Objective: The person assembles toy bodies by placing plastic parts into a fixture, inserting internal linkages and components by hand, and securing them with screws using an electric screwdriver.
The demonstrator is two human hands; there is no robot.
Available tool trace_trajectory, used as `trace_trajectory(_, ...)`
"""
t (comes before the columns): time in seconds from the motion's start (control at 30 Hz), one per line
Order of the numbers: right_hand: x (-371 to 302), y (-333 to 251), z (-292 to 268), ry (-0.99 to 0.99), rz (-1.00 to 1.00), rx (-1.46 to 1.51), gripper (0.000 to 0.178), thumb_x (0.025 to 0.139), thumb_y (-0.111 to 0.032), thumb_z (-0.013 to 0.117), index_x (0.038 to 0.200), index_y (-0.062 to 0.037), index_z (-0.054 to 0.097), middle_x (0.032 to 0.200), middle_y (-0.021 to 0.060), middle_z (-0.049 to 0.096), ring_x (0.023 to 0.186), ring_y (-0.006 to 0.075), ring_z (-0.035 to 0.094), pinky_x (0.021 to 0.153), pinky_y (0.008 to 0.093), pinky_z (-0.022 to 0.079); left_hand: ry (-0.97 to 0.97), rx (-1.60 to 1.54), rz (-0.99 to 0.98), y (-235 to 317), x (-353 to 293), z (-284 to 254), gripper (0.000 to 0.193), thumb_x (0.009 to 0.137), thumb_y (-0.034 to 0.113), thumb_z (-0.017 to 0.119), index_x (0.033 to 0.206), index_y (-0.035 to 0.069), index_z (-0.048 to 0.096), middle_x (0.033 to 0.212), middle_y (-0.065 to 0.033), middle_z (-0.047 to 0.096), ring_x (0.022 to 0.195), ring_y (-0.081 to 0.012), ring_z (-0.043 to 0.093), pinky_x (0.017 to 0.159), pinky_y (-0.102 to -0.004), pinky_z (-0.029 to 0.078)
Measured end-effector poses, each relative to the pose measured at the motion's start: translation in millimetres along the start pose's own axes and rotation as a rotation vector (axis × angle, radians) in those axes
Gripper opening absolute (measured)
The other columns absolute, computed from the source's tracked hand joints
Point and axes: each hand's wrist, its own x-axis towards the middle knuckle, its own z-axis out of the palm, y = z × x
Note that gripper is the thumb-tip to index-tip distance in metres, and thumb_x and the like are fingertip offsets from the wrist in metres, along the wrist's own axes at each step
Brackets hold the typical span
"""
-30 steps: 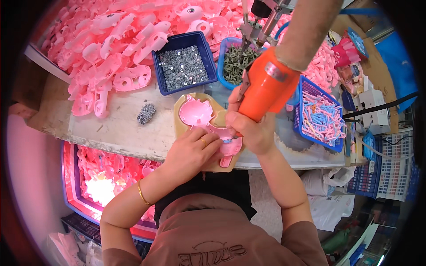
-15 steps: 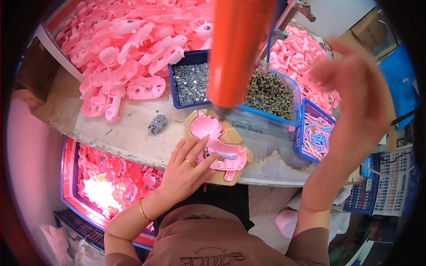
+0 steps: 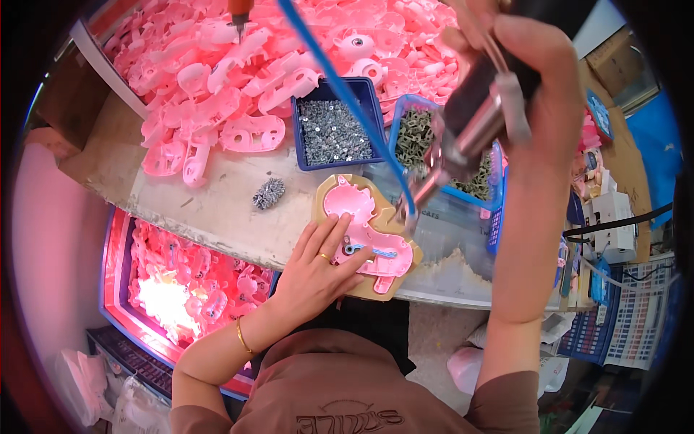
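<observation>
My left hand point(image 3: 309, 262) lies with its fingers spread over a pink plastic toy half-shell point(image 3: 347, 199), which sits in a cream-coloured shaped jig point(image 3: 365, 290). A small blue bar point(image 3: 382, 252) and a dark ring show inside the shell, beside my fingertips. Raised at the right, my right hand point(image 3: 555, 79) is wrapped round a black-bodied hand tool point(image 3: 473, 134) with a lever and shiny metal nose. That nose points down near the jig's right edge. The tool's tip is blurred, and I cannot tell whether it touches the shell.
A blue tube point(image 3: 347, 98) crosses in front of a dark blue bin of small metal screws point(image 3: 332, 137). A light blue basket point(image 3: 414, 130) holds grey-green clips. Pink shells point(image 3: 217, 94) are heaped behind; an orange-bodied tool point(image 3: 240, 6) hangs above. A screw cluster point(image 3: 269, 193) lies left.
My right hand has gone from empty and blurred to gripping the black tool over the table. The orange tool has swung far up and left. My left hand stays on the shell.
</observation>
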Motion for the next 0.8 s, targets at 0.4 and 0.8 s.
trace_trajectory(0.4, -44.7, -1.0, 58.7, 0.089, 0.295, 0.057, 0.031, 0.085, -0.014, 0.055, 0.107, 0.0057, 0.049, 0.068, 0.0066, 0.049, 0.054, 0.0136, 0.049, 0.052, 0.0269, 0.042, -0.011, 0.041, 0.009, 2.4, 0.7, 1.3, 0.043, 0.083, 0.037, 0.07, 0.122, 0.02, 0.066, 0.148, -0.0229, 0.042, 0.139, -0.0369, 0.038, 0.116, -0.0516, 0.029)
trace_trajectory(0.8, -55.9, -4.1, 75.7, 0.341, 0.221, -0.016, 0.043, 0.083, -0.006, 0.062, 0.12, 0.006, 0.046, 0.07, 0.0056, 0.059, 0.054, 0.0133, 0.057, 0.049, 0.0244, 0.044, -0.011, 0.063, 0.014, 3.5, 2.4, 3.8, 0.044, 0.084, 0.035, 0.072, 0.124, 0.02, 0.063, 0.149, -0.0225, 0.039, 0.137, -0.0393, 0.038, 0.115, -0.0549, 0.031)
